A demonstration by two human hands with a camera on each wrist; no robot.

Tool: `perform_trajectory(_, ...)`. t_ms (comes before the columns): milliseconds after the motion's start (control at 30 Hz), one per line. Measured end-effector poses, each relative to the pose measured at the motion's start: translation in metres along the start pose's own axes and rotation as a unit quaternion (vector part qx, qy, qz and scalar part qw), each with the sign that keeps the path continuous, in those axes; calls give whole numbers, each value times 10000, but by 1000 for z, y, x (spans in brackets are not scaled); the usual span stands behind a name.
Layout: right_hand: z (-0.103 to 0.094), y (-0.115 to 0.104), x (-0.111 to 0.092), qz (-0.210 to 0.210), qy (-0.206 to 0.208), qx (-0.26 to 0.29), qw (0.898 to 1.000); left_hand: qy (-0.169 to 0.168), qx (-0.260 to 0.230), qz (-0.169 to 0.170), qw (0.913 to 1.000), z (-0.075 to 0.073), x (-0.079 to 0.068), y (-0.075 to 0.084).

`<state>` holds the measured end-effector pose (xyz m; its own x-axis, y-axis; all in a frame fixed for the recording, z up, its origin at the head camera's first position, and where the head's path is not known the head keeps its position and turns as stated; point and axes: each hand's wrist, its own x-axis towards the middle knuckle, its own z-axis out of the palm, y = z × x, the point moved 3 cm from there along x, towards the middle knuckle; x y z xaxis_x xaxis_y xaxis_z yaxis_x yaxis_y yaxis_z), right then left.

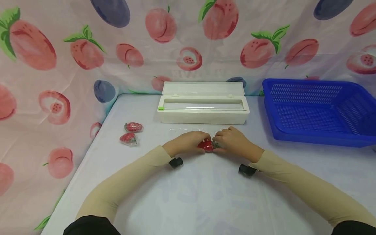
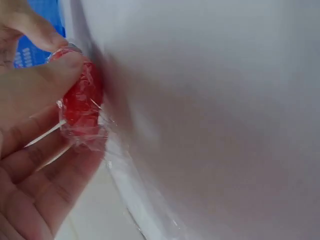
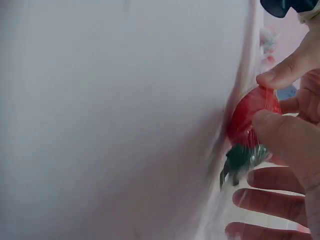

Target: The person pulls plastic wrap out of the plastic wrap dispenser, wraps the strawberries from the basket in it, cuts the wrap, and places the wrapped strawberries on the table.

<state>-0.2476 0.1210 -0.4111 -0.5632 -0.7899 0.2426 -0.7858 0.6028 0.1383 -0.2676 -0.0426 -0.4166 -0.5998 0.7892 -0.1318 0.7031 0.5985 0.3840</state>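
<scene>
Between the two hands, close over the table, is a red strawberry (image 1: 208,146) with green leaves (image 3: 239,159), partly covered by clear plastic film (image 2: 92,142). My left hand (image 1: 189,143) grips its left side, the thumb pressing on the red body in the left wrist view. From the right, my right hand (image 1: 235,143) pinches it near the leafy end, thumb on the red skin and the other fingers spread behind the film. The hands hide part of the strawberry from the head view.
Behind the hands stands a white cling film dispenser (image 1: 202,118), its lid (image 1: 202,88) raised. Two film-wrapped strawberries lie at the left, one (image 1: 134,127) behind the other (image 1: 128,138). A blue plastic basket (image 1: 317,138) sits at the right. A fruit-print cloth (image 1: 147,70) hangs behind.
</scene>
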Motion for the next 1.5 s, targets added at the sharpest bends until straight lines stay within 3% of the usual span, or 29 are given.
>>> perform_trajectory(133,-4,-7,-6,-66,197,131,9997,73,49,-26,10000,2,-6,7)
perform_trajectory(267,-5,-13,-8,-325,484,-219,9981,313,871,-115,9956,1,-11,12)
perform_trajectory(333,-5,-15,-8,-419,565,-421,9966,445,1531,-142,9871,1,-14,14)
perform_trajectory(500,-8,-18,-6,-464,586,-641,9951,804,2844,18,9553,1,-18,18)
perform_trajectory(667,-6,-21,-3,-497,613,-791,9937,965,3331,180,9378,5,-16,21)
perform_trajectory(767,-2,-20,-2,-328,528,-626,9961,885,3288,84,9402,6,-16,23)
perform_trajectory(867,2,-16,-4,79,179,-134,9997,754,3113,-63,9473,7,-15,23)
perform_trajectory(1033,5,-9,-7,694,-325,545,9956,539,2778,-280,9587,8,-12,19)
perform_trajectory(1267,3,-6,-4,676,-147,796,9944,399,2070,-483,9763,9,-9,13)
perform_trajectory(1367,5,-5,-2,754,-180,847,9934,671,2119,-418,9741,7,-9,13)
perform_trajectory(1500,7,-3,1,914,-202,808,9923,1069,2433,-284,9636,4,-9,15)
